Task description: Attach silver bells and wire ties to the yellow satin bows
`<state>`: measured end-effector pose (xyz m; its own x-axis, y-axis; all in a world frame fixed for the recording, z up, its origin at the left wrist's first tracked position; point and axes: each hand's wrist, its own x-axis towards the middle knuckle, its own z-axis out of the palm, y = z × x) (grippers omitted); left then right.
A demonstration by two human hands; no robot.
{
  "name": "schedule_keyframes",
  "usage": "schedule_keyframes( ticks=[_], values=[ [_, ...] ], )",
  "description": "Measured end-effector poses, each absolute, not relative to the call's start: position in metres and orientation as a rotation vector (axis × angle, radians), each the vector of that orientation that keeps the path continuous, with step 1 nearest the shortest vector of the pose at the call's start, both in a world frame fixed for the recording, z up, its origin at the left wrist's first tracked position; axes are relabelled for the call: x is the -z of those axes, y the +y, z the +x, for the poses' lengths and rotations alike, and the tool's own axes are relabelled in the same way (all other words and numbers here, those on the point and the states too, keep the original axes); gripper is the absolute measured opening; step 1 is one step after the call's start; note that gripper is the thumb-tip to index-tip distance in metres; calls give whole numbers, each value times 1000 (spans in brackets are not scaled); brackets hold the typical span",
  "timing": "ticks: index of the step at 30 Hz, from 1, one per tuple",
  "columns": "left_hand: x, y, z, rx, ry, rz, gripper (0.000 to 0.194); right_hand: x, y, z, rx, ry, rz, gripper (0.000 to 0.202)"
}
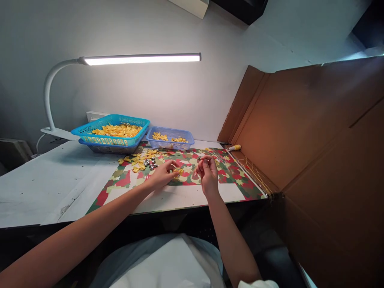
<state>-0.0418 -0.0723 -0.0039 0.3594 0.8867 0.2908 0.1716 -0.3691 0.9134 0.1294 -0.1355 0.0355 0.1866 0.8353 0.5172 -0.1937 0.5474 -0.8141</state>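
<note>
My left hand (163, 175) is closed in a pinch over the patterned mat, with a small yellow ribbon bow (179, 171) at its fingertips. Apart from it, to the right, my right hand (208, 173) is raised with thumb and forefinger pressed together. Something tiny and dark shows at those fingertips, too small to name. Beside my left hand lie several silver bells (151, 163) in a loose cluster. Loose yellow bows (138, 162) are spread just left of and behind the bells.
At the back stand a turquoise basket (111, 141) of yellow bows, stacked on a blue one, and a smaller periwinkle basket (173, 146). A clamp lamp (141, 59) shines above. Tall cardboard (312, 132) walls the right side, near a thread spool (234, 148) and loose yellow cords (258, 176).
</note>
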Motion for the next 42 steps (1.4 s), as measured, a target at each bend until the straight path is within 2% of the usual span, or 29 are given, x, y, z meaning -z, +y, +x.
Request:
schedule_keyframes(
  ticks=[7,16,23,42],
  values=[
    [9,-77,-41,-1117,930,1978,18,-26,-126,136,-827,-1140,-699,19],
    [4,-87,-47,-1402,868,2383,9,3,-119,140,-940,-1191,-827,27],
    [5,-88,-47,-1414,750,2613,10,12,-124,137,-1029,-1339,-916,33],
    [8,-84,-48,-1363,768,2750,14,11,-129,135,-838,-1434,-1066,35]
  ],
)
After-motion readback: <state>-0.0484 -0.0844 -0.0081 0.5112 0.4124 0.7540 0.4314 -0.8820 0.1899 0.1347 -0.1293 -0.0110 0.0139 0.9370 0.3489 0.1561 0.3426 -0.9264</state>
